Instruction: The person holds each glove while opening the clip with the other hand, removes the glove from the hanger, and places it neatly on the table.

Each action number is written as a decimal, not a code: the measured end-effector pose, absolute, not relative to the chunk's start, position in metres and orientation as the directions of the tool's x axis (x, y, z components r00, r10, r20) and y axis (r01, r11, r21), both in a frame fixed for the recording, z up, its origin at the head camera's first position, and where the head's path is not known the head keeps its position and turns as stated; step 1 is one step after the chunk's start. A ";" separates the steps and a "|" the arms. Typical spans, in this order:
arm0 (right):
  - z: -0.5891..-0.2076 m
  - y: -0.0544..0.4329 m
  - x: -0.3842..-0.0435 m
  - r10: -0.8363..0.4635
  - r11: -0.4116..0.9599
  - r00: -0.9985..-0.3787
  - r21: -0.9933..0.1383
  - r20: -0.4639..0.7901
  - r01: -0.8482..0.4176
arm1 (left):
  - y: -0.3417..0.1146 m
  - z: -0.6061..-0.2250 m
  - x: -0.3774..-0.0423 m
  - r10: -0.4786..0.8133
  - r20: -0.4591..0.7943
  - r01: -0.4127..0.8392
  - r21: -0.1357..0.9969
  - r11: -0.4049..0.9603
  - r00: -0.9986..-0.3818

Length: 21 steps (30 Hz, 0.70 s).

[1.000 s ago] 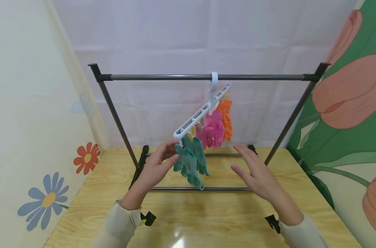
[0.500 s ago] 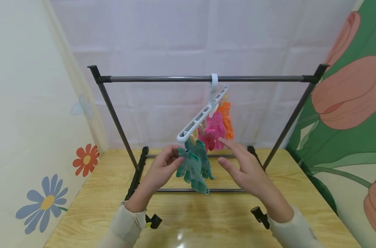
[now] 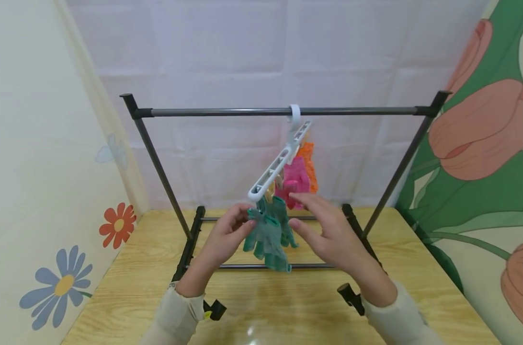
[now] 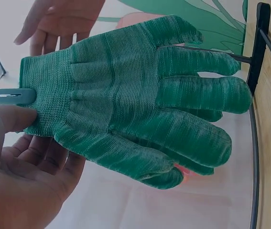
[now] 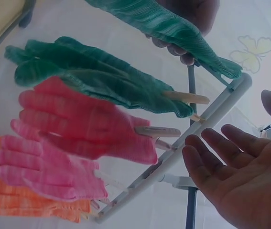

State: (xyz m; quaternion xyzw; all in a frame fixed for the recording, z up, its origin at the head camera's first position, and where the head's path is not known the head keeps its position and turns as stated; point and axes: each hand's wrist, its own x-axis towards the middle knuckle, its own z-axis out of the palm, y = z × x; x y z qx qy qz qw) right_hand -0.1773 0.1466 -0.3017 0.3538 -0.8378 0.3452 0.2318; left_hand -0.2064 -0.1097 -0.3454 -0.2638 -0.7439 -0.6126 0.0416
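My left hand (image 3: 227,235) pinches the cuff of the front green knitted glove (image 3: 267,237), thumb on the near side and fingers behind. In the left wrist view, a teal clothespin (image 4: 12,96) sits on that cuff beside the thumb. A white clip hanger (image 3: 272,175) hangs by its hook from a dark bar, slanting towards me. Behind the held glove hangs a second green glove (image 5: 102,76), clipped by a wooden clothespin (image 5: 187,97). My right hand (image 3: 330,235) stays just right of the green gloves, fingers extended, holding nothing.
Red-pink (image 5: 87,121), pink (image 5: 49,167) and orange (image 5: 35,202) gloves hang farther back along the hanger. The rack's top bar (image 3: 214,112) spans the scene, with slanted posts (image 3: 162,177) and low crossbars. A wooden table (image 3: 278,306) lies below.
My right hand has moved left, closer to the green gloves. The left hand keeps its place at the front glove's cuff, and the hanger's near end has swung slightly right.
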 end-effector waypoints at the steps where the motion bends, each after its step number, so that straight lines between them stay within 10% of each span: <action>1: -0.301 0.145 -0.177 -0.434 0.510 -0.641 -0.414 0.633 -0.754 | -0.110 -0.346 -0.206 0.342 0.385 0.444 0.889 0.111 -0.857; 21: -0.294 0.112 -0.178 -0.425 0.428 -0.610 -0.445 0.669 -0.787 | -0.107 -0.347 -0.205 0.354 0.392 0.439 0.897 0.059 -0.849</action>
